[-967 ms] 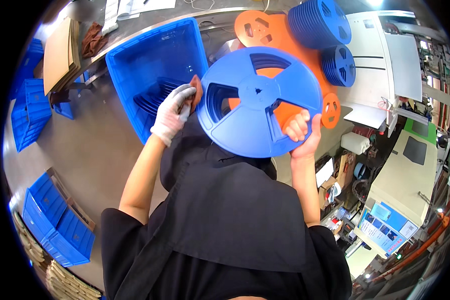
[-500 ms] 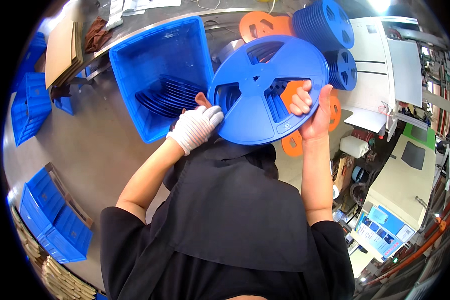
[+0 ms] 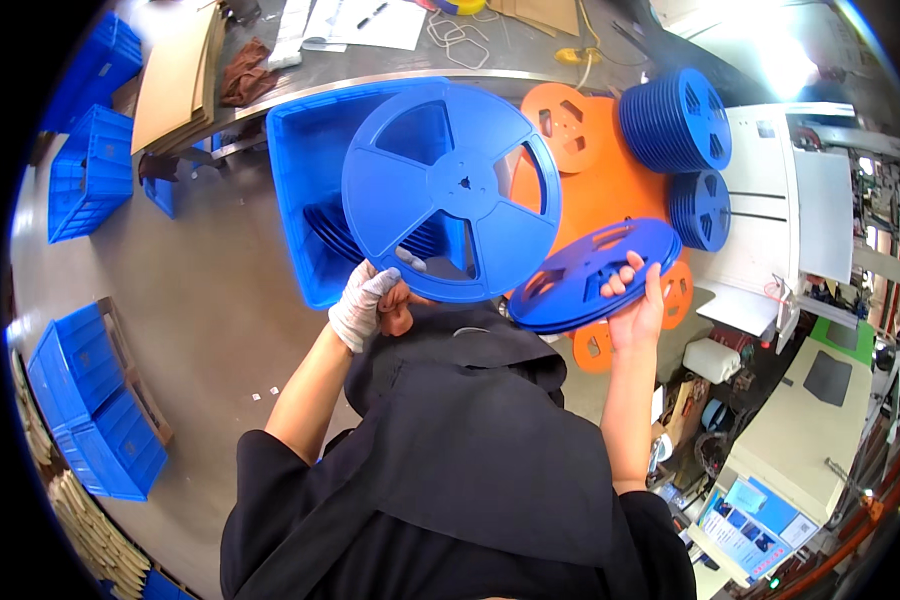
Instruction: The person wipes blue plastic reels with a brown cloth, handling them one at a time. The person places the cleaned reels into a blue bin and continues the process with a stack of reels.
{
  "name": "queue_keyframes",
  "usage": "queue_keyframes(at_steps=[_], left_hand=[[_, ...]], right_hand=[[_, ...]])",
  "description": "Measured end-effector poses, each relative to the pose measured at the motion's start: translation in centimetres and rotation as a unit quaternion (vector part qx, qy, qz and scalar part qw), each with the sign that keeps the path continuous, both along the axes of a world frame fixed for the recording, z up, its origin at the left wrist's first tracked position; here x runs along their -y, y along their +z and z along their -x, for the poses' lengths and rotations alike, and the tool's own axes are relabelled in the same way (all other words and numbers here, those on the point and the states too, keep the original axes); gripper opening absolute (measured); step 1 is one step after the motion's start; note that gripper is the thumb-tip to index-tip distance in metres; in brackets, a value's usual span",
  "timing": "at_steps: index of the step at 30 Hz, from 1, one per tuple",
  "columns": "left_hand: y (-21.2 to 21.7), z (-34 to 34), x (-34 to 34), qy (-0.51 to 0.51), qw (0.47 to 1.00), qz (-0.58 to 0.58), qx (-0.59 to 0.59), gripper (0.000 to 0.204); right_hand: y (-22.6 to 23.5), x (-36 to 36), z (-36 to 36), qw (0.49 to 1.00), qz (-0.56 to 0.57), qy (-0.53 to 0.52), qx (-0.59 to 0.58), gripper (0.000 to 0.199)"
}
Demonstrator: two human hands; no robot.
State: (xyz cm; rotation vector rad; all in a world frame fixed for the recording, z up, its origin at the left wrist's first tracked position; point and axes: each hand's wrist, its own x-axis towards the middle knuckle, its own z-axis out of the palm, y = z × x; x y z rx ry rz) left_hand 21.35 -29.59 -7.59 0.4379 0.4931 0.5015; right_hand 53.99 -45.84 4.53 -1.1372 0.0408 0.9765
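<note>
In my gloved left hand (image 3: 365, 305) is a single blue plastic reel flange (image 3: 465, 170), pinched at its lower left rim. It stands face-on, with large cut-out windows around its hub. My bare right hand (image 3: 635, 305) grips a small stack of blue reel flanges (image 3: 655, 238) by the right edge, fingers through a window. That stack is tilted, lower and to the right of the single flange, and partly behind it. Behind the single flange is a blue crate (image 3: 292, 170), with several more blue flanges (image 3: 328, 228) leaning inside.
Orange flanges (image 3: 548, 105) lie on an orange surface (image 3: 635, 190) beyond my hands. Two stacks of blue flanges, one larger (image 3: 708, 120) and one smaller (image 3: 710, 210), stand at the right. A metal table (image 3: 400, 55) runs along the back. Blue crates (image 3: 90, 390) sit at left.
My left hand now holds one flange apart from the stack, raised in front of the crate. My right hand has lowered and tilted the remaining stack. The view has shifted.
</note>
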Motion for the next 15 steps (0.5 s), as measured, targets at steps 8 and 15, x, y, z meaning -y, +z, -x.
queue_keyframes(at_steps=[8,15], left_hand=[[-2.3,1.0,-0.4,0.042,0.999,0.019,-0.012,0.033],[-6.9,-1.6,-0.3,0.099,0.981,0.066,-0.152,0.013]], right_hand=[[-0.9,1.5,1.2,0.997,0.063,-0.049,0.009,0.043],[-2.1,2.5,1.9,0.978,0.183,-0.078,0.057,0.037]])
